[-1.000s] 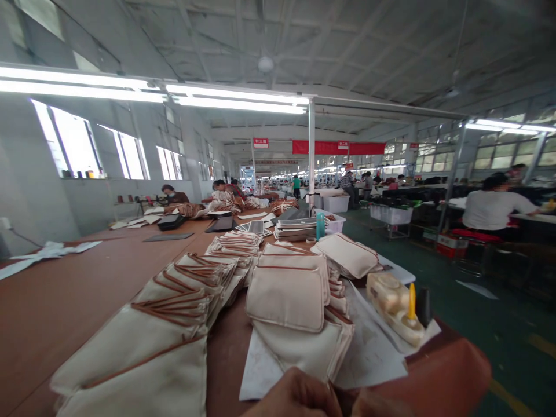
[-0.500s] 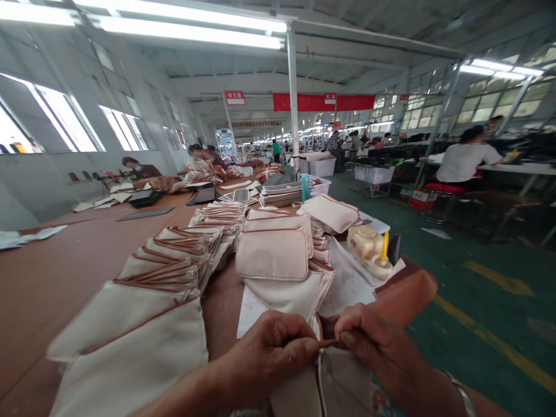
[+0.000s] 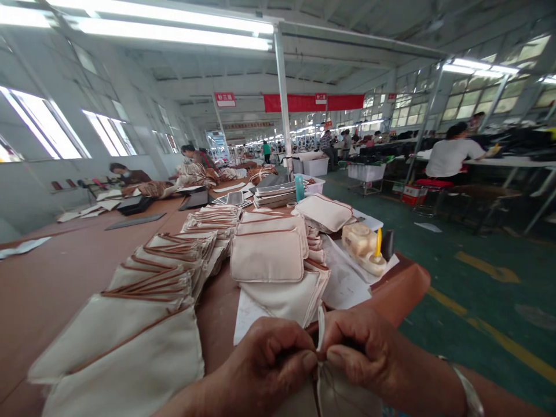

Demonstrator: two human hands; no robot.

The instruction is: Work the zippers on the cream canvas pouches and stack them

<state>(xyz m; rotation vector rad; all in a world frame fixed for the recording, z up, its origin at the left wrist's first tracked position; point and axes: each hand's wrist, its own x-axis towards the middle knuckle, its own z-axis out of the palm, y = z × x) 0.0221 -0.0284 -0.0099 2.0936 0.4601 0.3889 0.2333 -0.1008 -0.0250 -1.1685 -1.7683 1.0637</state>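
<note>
Near the bottom centre, my left hand is closed, thumb against bent fingers, on the edge of a cream fabric piece with a dark seam. My right hand pinches the same piece just beside it, the thumbs almost touching. A narrow pale strip of it sticks up between my fingers. Most of the piece is hidden under my hands and by the frame's lower edge. Beyond them lies a stack of cream panels with brown trim. To the left, overlapping cream pieces with brown edges fan out in a long row.
A glue container with a yellow-handled tool sits on white paper right of the stack. Brown sheet material overhangs the table's right side. Farther back are dark panels and a blue bottle. Co-workers sit at other tables.
My hands have drawn closer together on the piece, and a pale strip now stands up between them. The brown strip stretched between my fingers no longer shows. The view has shifted slightly right.
</note>
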